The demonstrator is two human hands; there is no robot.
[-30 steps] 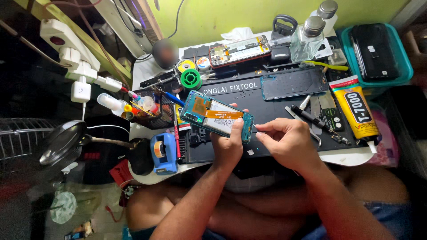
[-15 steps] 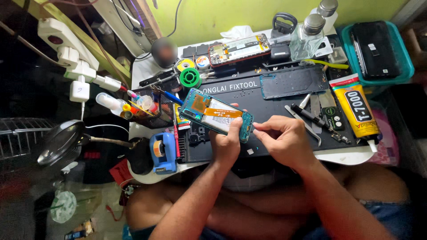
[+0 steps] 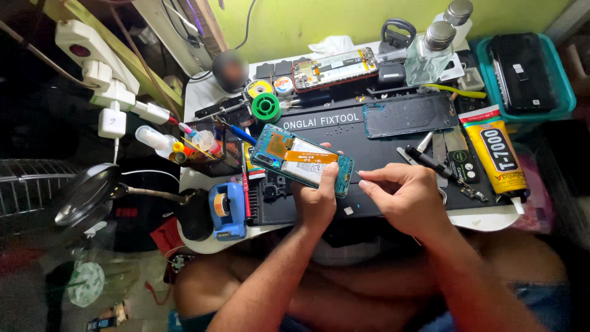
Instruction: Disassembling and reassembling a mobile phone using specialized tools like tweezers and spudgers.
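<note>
Teal opened phone (image 3: pixel 302 161) gripped in left hand (image 3: pixel 316 203); right hand (image 3: pixel 405 198) fingertips pinched narrow at its edge.

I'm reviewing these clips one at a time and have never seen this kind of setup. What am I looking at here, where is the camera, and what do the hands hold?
The one view comes from a camera on the person's head, looking down at a small repair desk. The left hand grips an opened phone with its back off, tilted above a dark work mat. The right hand pinches at the phone's lower edge; anything between its fingertips is too small to tell. Around them lie a teal back cover, a second opened phone, a yellow glue tube, a blue tape dispenser, a green solder spool and glass bottles.
</note>
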